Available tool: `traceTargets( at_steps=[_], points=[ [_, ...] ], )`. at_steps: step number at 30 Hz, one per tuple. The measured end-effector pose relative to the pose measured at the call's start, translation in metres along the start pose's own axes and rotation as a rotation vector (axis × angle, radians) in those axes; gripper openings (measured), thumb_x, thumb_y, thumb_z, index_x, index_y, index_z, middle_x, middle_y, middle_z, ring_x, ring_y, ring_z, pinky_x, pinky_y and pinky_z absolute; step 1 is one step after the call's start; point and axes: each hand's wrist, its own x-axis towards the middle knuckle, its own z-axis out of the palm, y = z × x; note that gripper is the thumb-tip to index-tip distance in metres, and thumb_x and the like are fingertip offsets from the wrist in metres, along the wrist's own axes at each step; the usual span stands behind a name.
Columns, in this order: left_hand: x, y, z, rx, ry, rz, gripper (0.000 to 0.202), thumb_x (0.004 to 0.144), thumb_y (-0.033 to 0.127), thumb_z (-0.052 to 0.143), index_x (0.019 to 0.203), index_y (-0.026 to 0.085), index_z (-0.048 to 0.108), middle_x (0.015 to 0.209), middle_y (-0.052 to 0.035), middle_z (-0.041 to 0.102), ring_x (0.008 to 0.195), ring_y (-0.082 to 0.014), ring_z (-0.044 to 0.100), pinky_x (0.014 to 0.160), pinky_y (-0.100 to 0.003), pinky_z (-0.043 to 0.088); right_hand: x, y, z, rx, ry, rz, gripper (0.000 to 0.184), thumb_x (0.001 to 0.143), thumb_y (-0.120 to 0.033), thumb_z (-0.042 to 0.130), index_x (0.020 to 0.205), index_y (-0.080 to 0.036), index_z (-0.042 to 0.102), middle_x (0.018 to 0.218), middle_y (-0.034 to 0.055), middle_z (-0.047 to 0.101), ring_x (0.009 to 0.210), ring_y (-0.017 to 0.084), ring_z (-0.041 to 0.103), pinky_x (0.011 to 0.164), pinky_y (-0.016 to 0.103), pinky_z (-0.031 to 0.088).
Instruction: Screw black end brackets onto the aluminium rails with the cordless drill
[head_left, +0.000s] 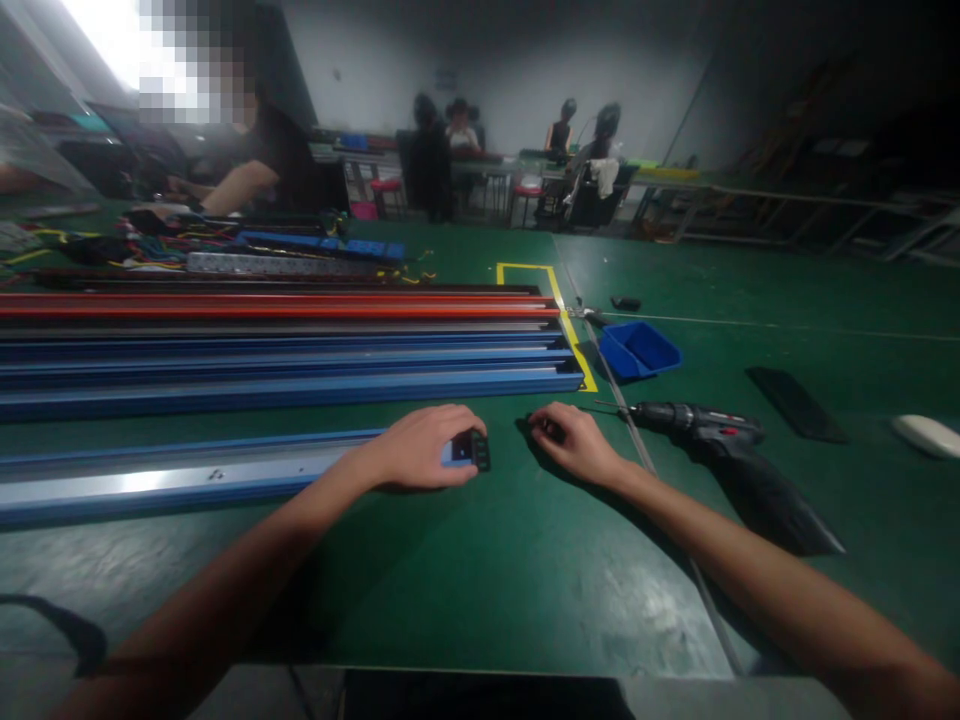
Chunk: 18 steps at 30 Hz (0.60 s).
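A long blue metal profile [165,482] with a silvery inner face lies along the near left of the green table. My left hand [421,447] is closed over its right end, fingers on the far side and thumb on the near side. A black end cap [481,451] shows at that end, just past my fingertips. Right of it, apart from the profile, my right hand [574,443] rests low over the table with curled fingers. Something small and dark may be in them, but I cannot make it out. A black cordless drill [694,420] lies right of this hand, its bit pointing left.
Several blue profiles [375,385] and an orange one [300,306] lie behind, ending near yellow tape [574,345]. A blue tray [641,350], a dark flat object [795,403] and a white object [928,436] are at right. A co-worker [277,150] sits across, left.
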Motion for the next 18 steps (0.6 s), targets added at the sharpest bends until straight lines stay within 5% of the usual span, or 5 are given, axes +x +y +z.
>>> traceTargets(
  at_steps=[11, 18],
  points=[
    [-0.0010, -0.0016, 0.0031, 0.043, 0.025, -0.003, 0.045, 0.086, 0.043, 0.069, 0.126, 0.022, 0.059, 0.124, -0.0085, 0.067, 0.111, -0.0273, 0.065, 0.097, -0.043, 0.052, -0.0021, 0.0031, -0.0017, 0.046, 0.074, -0.014, 0.026, 0.095, -0.009, 0.048, 0.108, -0.017, 0.070, 0.101, 0.0110, 0.069, 0.092, 0.024, 0.065, 0.082, 0.038, 0.052],
    [-0.0029, -0.0029, 0.0035, 0.053, 0.026, -0.028, 0.063, 0.085, 0.050, 0.071, 0.139, 0.023, 0.052, 0.137, -0.0109, 0.064, 0.123, -0.0307, 0.062, 0.106, -0.049, 0.049, -0.0033, 0.0033, -0.0018, 0.039, 0.029, -0.111, 0.022, 0.086, -0.010, 0.062, 0.099, -0.019, 0.078, 0.101, 0.0105, 0.064, 0.096, 0.026, 0.063, 0.086, 0.043, 0.053]
  ],
)
